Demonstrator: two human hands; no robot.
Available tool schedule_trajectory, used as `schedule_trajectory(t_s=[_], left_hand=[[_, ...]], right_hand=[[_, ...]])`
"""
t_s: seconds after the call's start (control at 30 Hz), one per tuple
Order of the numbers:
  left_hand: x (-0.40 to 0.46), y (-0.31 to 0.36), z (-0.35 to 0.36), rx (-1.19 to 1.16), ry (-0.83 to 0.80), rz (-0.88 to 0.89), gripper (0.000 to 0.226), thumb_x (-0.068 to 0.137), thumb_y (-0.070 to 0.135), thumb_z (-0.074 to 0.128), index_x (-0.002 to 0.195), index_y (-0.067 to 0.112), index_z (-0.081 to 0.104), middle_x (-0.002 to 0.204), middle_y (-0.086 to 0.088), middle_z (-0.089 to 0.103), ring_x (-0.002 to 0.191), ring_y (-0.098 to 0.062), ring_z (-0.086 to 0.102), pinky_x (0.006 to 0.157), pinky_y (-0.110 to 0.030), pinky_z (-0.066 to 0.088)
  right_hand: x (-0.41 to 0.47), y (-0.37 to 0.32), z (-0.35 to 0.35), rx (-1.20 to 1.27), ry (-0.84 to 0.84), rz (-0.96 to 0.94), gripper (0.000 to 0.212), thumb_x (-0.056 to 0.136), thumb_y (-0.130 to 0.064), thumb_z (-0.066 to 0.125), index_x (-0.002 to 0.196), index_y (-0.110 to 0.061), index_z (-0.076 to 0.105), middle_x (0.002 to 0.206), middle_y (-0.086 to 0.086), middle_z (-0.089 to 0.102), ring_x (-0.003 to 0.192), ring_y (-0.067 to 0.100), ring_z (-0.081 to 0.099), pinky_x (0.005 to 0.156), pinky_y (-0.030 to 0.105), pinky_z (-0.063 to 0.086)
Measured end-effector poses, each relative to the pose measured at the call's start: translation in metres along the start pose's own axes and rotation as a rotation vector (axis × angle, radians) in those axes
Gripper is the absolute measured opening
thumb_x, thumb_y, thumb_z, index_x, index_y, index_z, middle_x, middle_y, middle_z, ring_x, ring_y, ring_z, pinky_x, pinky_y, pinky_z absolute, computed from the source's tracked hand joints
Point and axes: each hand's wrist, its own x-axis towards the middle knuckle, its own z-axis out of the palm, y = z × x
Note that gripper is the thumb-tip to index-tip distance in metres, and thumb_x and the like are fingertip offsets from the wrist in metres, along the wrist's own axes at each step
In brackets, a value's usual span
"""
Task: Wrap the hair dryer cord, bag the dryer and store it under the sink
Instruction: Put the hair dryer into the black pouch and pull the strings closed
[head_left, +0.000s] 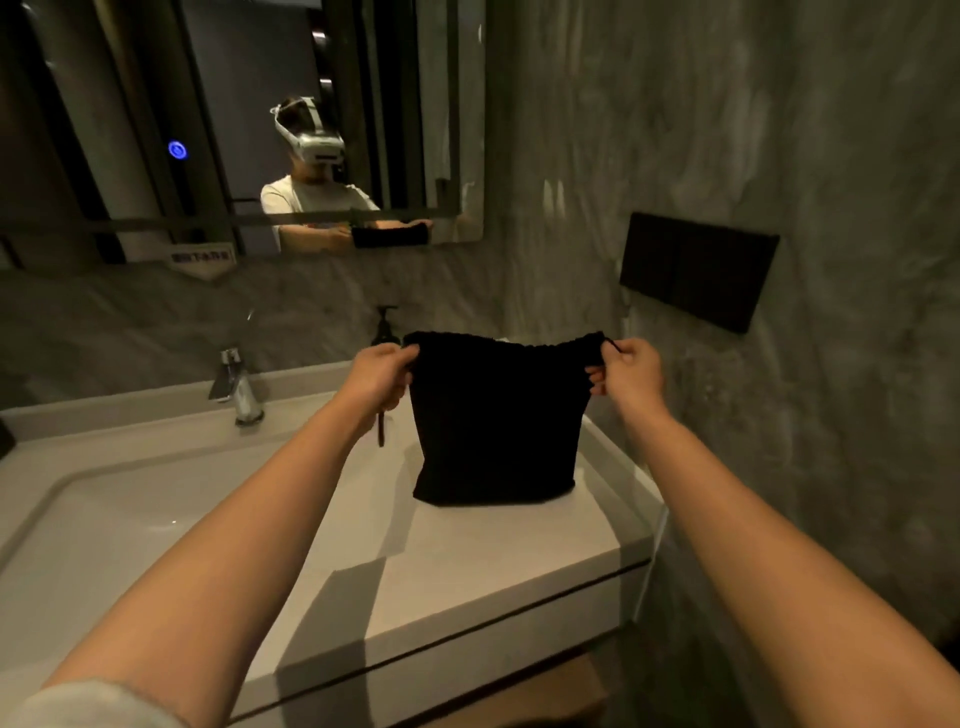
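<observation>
Above the white counter (467, 561), right of the sink basin (130, 519): one black drawstring bag (496, 421), held upright, its bottom edge resting on the counter. Left hand (379, 374): fingers pinched closed on the bag's upper left corner, a dark cord end (381, 428) hanging below the palm. Right hand (631, 374): fingers pinched on the upper right corner, a drawstring loop (613, 344) at the thumb. Two bare forearms, both extended forward, stretching the gathered bag mouth wide between them. One chrome tap (236, 387) behind the basin. One dark pump bottle (385, 325) behind the bag. One mirror (234, 124) above. Dryer: not discernible.
</observation>
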Motion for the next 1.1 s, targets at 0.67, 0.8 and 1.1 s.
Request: schedule_trajectory(t_s=[0.67, 0.8, 1.1], left_hand=[[0.021, 0.069, -0.021, -0.221, -0.263, 0.176, 0.035, 0.099, 0.036, 0.045, 0.069, 0.020, 0.052, 0.047, 0.011, 0.038, 0.041, -0.005, 0.030, 0.038, -0.016, 0.025], [0.024, 0.073, -0.026, -0.399, -0.262, 0.163, 0.038, 0.099, 0.035, 0.044, 0.066, 0.019, 0.049, 0.040, 0.011, 0.033, 0.034, -0.003, 0.027, 0.032, -0.015, 0.023], [0.036, 0.066, -0.078, -0.764, 0.075, 0.075, 0.040, 0.100, 0.034, 0.043, 0.063, 0.019, 0.045, 0.035, 0.008, 0.032, 0.029, -0.004, 0.025, 0.030, -0.015, 0.016]], right_hand=[[-0.043, -0.033, 0.111, -0.427, -0.268, -0.646, 0.046, 0.079, -0.051, 0.065, 0.123, -0.037, 0.059, 0.124, -0.011, 0.060, 0.122, 0.012, 0.040, 0.105, 0.033, 0.024], [-0.044, -0.033, 0.130, -0.510, -0.287, -0.631, 0.027, 0.083, -0.045, 0.064, 0.101, -0.027, 0.071, 0.100, -0.005, 0.070, 0.106, 0.018, 0.053, 0.098, 0.035, 0.029], [-0.023, -0.010, 0.082, -0.533, -0.263, -0.505, 0.021, 0.081, -0.037, 0.069, 0.090, -0.019, 0.072, 0.097, 0.000, 0.067, 0.098, 0.017, 0.055, 0.097, 0.038, 0.037]])
